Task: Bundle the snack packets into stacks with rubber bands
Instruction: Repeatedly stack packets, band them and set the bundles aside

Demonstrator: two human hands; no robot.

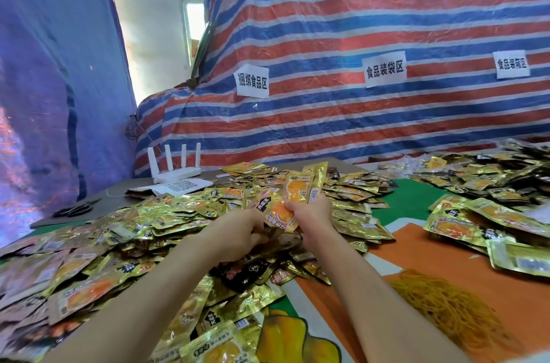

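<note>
A big heap of gold snack packets covers the left and middle of the table. Over the heap, my right hand grips a fan of several gold-and-orange packets, held upright. My left hand is beside it, its fingers curled onto the lower edge of the same packets. A mound of yellow rubber bands lies on the orange cloth at the lower right, beside my right forearm.
More packets are piled at the far right, with bundled stacks nearer. A white router, a QR-code sheet and black scissors sit at the back left. A striped tarp walls the back.
</note>
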